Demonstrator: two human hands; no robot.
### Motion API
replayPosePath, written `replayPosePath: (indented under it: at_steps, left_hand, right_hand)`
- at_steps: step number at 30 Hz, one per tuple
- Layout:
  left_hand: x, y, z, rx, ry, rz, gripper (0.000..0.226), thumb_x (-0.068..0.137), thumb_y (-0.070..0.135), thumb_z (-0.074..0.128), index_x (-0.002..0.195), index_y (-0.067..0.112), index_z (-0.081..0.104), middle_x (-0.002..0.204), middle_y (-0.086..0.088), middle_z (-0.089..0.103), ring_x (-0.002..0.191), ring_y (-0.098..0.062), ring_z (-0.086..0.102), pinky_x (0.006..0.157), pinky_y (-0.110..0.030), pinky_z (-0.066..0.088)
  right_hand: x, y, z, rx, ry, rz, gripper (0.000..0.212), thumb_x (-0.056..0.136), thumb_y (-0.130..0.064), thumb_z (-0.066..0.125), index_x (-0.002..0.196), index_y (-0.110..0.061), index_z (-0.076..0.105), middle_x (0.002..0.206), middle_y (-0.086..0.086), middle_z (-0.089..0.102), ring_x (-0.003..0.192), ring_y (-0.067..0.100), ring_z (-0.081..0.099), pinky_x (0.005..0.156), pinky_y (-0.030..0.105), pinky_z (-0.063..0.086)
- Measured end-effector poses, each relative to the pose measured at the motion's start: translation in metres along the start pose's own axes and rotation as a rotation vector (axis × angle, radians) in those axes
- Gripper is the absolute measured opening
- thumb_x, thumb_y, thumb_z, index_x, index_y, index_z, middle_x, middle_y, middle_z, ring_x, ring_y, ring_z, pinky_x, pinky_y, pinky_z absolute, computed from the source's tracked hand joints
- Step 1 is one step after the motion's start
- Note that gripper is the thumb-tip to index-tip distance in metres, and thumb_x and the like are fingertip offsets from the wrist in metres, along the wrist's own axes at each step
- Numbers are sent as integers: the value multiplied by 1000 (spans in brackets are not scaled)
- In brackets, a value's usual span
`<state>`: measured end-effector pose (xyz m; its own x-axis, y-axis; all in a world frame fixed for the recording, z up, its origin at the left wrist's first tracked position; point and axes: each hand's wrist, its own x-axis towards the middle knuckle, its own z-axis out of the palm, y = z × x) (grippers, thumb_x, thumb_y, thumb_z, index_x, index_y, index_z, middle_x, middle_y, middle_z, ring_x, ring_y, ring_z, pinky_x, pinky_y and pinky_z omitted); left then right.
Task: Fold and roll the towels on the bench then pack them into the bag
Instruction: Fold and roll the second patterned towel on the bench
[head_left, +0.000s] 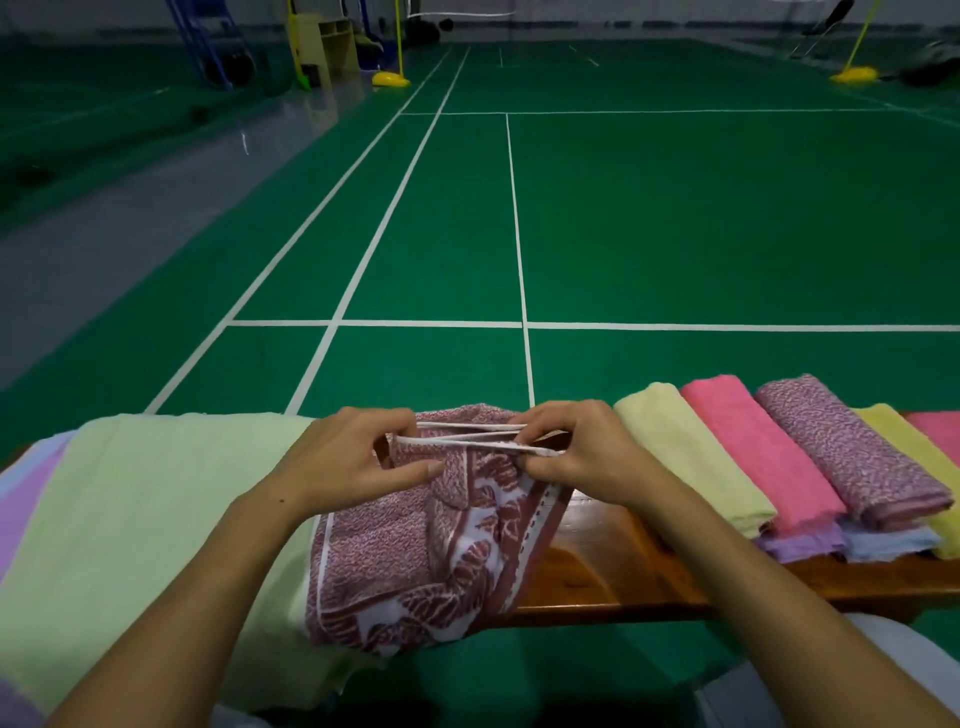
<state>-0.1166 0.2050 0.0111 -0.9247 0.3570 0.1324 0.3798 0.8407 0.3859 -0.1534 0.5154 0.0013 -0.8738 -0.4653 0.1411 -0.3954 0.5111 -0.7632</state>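
Note:
A maroon and white leaf-patterned towel lies crumpled on the wooden bench right in front of me. My left hand pinches its white hemmed edges at the left end. My right hand pinches the same edges at the right end, so they stretch taut between both hands. To the right, several rolled towels sit side by side: pale yellow, pink and maroon speckled. No bag is visible.
A large pale green towel is spread over the bench at the left, on top of lilac and blue ones. Purple and light blue towels lie under the rolls. Beyond the bench stretches a green court floor.

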Motion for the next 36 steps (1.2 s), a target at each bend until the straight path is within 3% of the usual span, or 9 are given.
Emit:
replayPosePath:
  at_steps: [3, 6, 12, 14, 17, 19, 25, 32, 36]
  left_hand:
    - [12, 6, -3, 193, 141, 50, 64, 82, 95, 43, 80, 32, 51, 73, 17, 53, 63, -1, 50, 50, -23, 34]
    - [27, 15, -10, 174, 219, 38, 58, 82, 89, 58, 84, 31, 51, 79, 14, 55, 69, -7, 55, 53, -26, 40]
    - [52, 42, -45, -240, 381, -78, 40, 87, 50, 81, 80, 27, 49, 74, 9, 60, 68, -14, 57, 69, -47, 53]
    - [56, 58, -58, -358, 483, -60, 29, 87, 28, 84, 88, 23, 55, 78, 9, 65, 73, -13, 62, 72, -51, 56]
    - [59, 84, -78, -690, 664, -20, 42, 88, 1, 81, 120, 15, 58, 94, -7, 78, 89, -22, 76, 77, -41, 65]
    - [64, 90, -81, -896, 731, -77, 40, 88, -3, 80, 121, 9, 59, 93, -7, 81, 88, -23, 78, 77, -36, 65]
    - [70, 93, -70, -1155, 581, -189, 15, 96, 3, 72, 108, 8, 65, 88, -6, 81, 74, -17, 74, 72, -35, 61]
    - [50, 107, -83, -1037, 445, -72, 23, 106, 10, 58, 126, 0, 55, 85, -3, 76, 72, -18, 67, 58, -29, 54]
    - [40, 113, -86, -1064, 375, -28, 11, 107, 7, 54, 118, 5, 51, 83, -8, 78, 69, -21, 72, 60, -32, 60]
  right_hand:
    - [6, -11, -8, -155, 10, -9, 13, 84, -15, 82, 96, -20, 81, 103, -8, 76, 95, 6, 70, 88, 33, 62]
    - [13, -27, -21, -266, 117, -26, 13, 86, -16, 79, 99, -19, 80, 90, -6, 76, 83, 11, 70, 78, 39, 63]
    - [24, -56, -47, -351, 428, -94, 38, 83, -29, 77, 120, -26, 70, 94, -7, 71, 89, 21, 64, 79, 41, 55]
    - [26, -69, -56, -277, 490, -134, 32, 81, -38, 70, 109, -23, 77, 88, -9, 72, 87, 24, 66, 77, 43, 57]
    - [25, -87, -72, -39, 568, -200, 11, 85, -30, 72, 92, -22, 72, 81, -10, 69, 78, 12, 65, 68, 32, 54]
    - [23, -91, -80, 142, 594, -202, 11, 90, -20, 78, 90, -13, 70, 80, -5, 69, 70, 3, 61, 61, 23, 48]
    - [18, -91, -71, 338, 562, -55, 24, 93, -22, 80, 85, -13, 60, 78, -5, 67, 67, 1, 64, 61, 17, 47]
    - [-12, -116, -93, 302, 561, -35, 41, 87, -31, 87, 91, -6, 54, 88, 13, 75, 79, 23, 77, 71, 51, 63]
    - [-23, -123, -98, 325, 520, 2, 48, 87, -30, 87, 102, 4, 57, 90, 15, 77, 78, 27, 78, 73, 52, 64]
